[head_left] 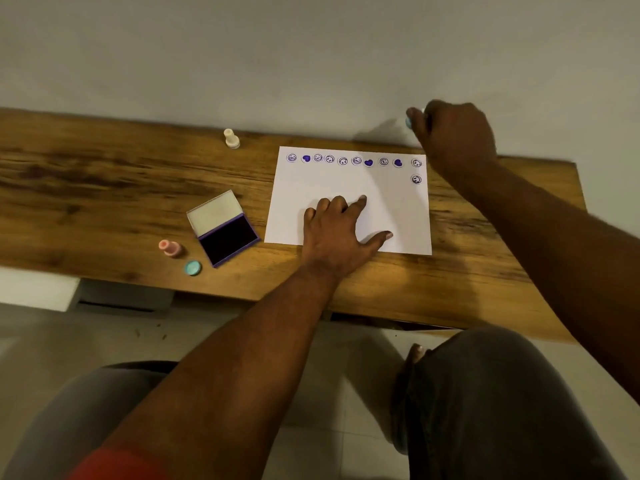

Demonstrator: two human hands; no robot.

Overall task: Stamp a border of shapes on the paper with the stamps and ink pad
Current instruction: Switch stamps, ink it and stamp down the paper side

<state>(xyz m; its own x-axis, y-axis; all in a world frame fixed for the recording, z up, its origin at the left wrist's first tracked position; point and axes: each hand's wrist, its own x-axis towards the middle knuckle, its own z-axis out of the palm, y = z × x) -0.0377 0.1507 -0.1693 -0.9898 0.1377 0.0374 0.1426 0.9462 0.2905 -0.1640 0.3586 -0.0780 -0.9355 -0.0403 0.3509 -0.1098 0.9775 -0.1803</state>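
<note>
A white paper [391, 206] lies on the wooden table [104, 188]. Along its top edge runs a row of purple stamped faces and hearts [356, 161], and one more face sits below the right corner. My left hand [337, 230] rests flat on the paper's lower middle with fingers spread. Raised above the paper's top right corner, my right hand [453, 133] is closed around a light blue stamp [409, 122], mostly hidden by the fingers. The open purple ink pad [228, 239] lies left of the paper.
A cream stamp [231, 138] stands near the table's far edge. A pink stamp [169, 247] and a light blue cap [192, 268] sit left of the ink pad, near the front edge. A grey wall rises behind the table. My knees are below the table's front edge.
</note>
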